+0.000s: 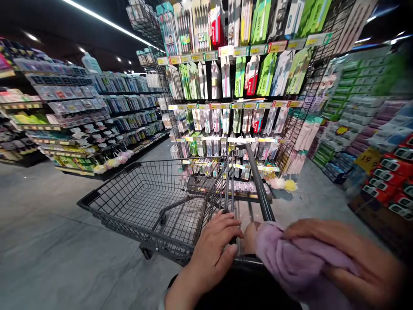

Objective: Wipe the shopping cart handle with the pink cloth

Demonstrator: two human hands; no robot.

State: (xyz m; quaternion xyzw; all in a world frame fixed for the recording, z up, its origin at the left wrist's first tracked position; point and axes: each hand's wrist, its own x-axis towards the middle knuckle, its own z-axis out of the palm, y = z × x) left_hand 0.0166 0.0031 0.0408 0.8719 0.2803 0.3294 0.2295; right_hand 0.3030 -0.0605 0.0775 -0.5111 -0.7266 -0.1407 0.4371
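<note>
A dark wire shopping cart [138, 234] stands in front of me, its basket to the left and its thick dark handle bar [262, 193] slanting up on the right. My left hand [216, 243] lies over the cart's near frame, fingers curled forward, thumb lower. My right hand [342, 245], blurred by motion, grips a bunched light purple cloth [290, 262] between thumb and fingers. A skin-coloured rounded shape [250, 238] shows at the cloth's left end, beside the handle bar; I cannot tell what it is. The cloth's lower part runs out of view.
Ahead, a wire display rack [232, 101] holds several rows of packaged toothbrushes. Stocked shelves [74, 103] line the left side, with an aisle between. At right stand stacked packages [364, 99] and red boxes [383, 176]. Grey floor [64, 249] runs around the cart.
</note>
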